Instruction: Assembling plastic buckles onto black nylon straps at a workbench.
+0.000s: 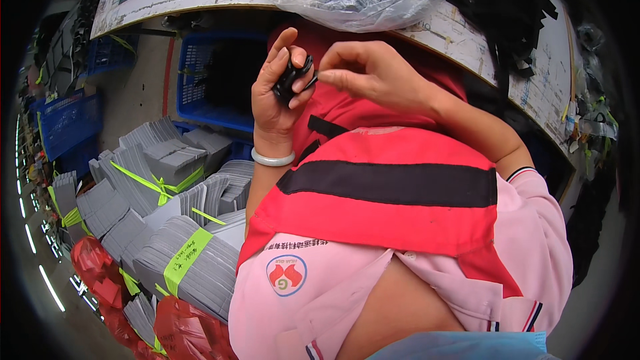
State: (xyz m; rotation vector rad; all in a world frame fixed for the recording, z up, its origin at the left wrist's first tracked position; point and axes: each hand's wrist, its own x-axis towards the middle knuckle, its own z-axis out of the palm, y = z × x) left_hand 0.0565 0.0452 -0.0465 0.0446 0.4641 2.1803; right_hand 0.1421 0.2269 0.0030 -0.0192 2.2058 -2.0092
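Note:
My left hand (275, 97) is raised over my lap, its fingers curled round some small glossy black pieces (291, 81). Their exact kind is hard to make out. A pale bangle circles that wrist. From the right comes my right hand (380, 75), with thumb and forefinger pinched at the tip of a thin black end that sticks out from the pieces. Below both hands lies a red apron (393, 227) with a wide black band, worn over a pink shirt.
A worn table (460, 33) curves across the far side, bearing a clear plastic bag (373, 0) with black items and a black heap (507, 20). At left are a blue crate (190, 87), grey sheet stacks (150, 227) tied with green strips, and red bags (190, 333).

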